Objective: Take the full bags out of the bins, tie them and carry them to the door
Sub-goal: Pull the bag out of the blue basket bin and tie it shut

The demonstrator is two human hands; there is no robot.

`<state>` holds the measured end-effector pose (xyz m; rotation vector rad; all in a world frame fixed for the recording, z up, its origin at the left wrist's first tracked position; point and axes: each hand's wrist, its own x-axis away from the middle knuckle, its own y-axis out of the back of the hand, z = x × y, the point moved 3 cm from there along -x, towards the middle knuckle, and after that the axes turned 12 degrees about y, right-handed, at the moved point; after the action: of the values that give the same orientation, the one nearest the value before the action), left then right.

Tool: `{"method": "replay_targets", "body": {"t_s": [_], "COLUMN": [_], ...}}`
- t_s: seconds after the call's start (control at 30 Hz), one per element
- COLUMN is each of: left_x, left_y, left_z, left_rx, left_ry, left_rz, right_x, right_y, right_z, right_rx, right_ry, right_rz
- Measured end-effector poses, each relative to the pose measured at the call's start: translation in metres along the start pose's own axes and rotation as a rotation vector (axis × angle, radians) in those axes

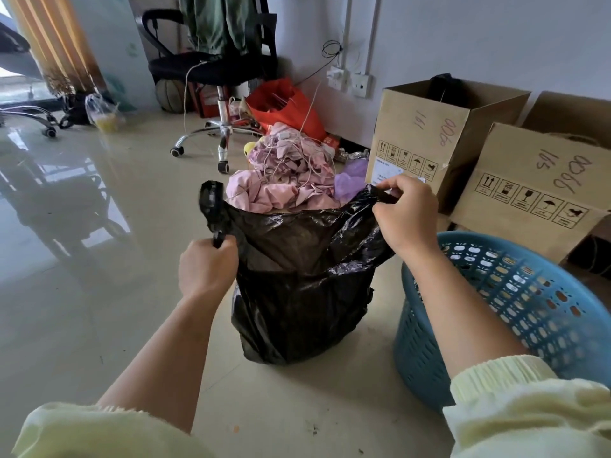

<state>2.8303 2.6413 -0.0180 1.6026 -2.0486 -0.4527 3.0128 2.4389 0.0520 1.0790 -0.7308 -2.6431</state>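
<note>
Pretty bright overall, daylight pouring in from the upper left by the curtain (56,44). Big washed-out glare across the glossy floor (66,200), mirroring the office chair (211,67) (legs and all). Soft shadows only, darkest under the black bag (297,285). Fisheye bending at the edges, stretching both sleeves. Slightly soft, smeary detail in the far corners; sharp enough mid-frame.

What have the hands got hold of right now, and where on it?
Both hands hold the black bag by its handle loops: the left hand grips the left loop, the right hand pinches the right one near the rim.
</note>
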Motion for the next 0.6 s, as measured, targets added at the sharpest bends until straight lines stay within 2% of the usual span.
{"method": "replay_targets", "body": {"t_s": [0.07,0.2,0.27,0.37,0.47,0.6], "left_x": [0.007,0.002,-0.003,-0.008,-0.009,-0.003], "left_y": [0.0,0.004,0.008,0.01,0.005,0.012], "left_z": [-0.008,-0.016,-0.017,-0.016,-0.016,-0.039], "left_rx": [-0.196,-0.39,-0.434,-0.45,-0.383,0.005], "left_ry": [-0.124,-0.124,-0.118,-0.162,-0.2,-0.261], "left_rz": [-0.035,-0.089,-0.103,-0.142,-0.128,-0.196], "right_x": [-0.001,-0.01,-0.014,-0.018,-0.016,-0.015], "right_y": [0.002,0.011,0.017,0.028,0.027,0.026], "right_z": [0.007,0.007,0.002,0.002,0.006,0.012], "right_rx": [0.01,-0.019,-0.093,-0.089,0.006,0.004], "right_ry": [0.043,-0.071,-0.134,-0.087,0.018,0.069], "right_rz": [0.007,0.032,-0.001,-0.093,-0.058,-0.055]}}
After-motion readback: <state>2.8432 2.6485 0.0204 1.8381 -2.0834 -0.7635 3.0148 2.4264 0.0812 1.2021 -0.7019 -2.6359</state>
